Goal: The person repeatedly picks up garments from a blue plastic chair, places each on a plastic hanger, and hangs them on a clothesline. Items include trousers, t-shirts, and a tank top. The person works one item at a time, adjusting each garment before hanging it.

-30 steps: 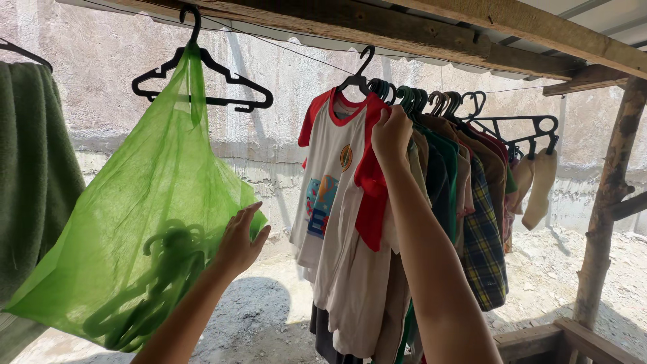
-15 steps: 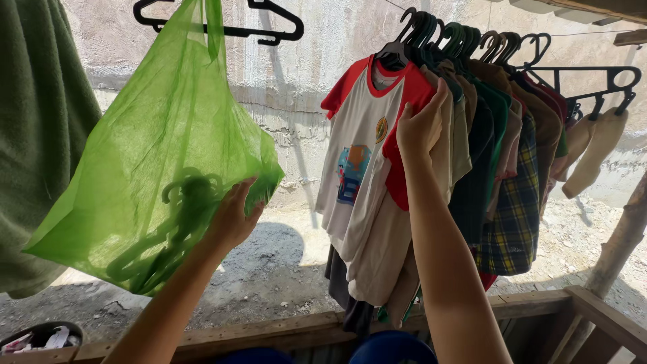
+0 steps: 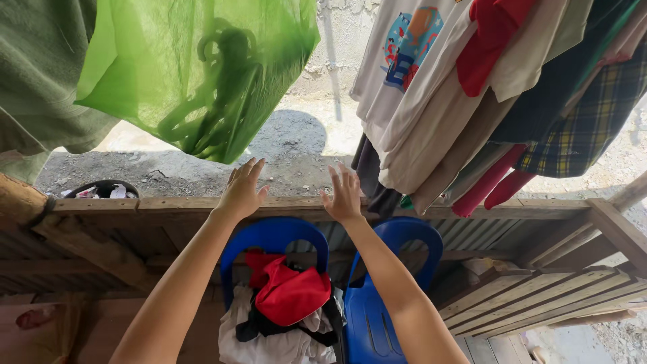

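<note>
Two empty hands, left hand (image 3: 241,191) and right hand (image 3: 344,194), grip wide, above crumpled red-and-white laundry pile (image 3: 286,310).

We note both hands empty, so nearest things taken. Red cloth (image 3: 291,294): crumpled, bright red, sits atop heap of white and dark laundry (image 3: 269,340) piled on seat of blue plastic chair (image 3: 273,236), directly below our left forearm. Second blue plastic chair (image 3: 377,317) stands just beside it on right, seat bare, under our right forearm. Chair backs both rounded, set against wooden rail (image 3: 168,204).
</note>
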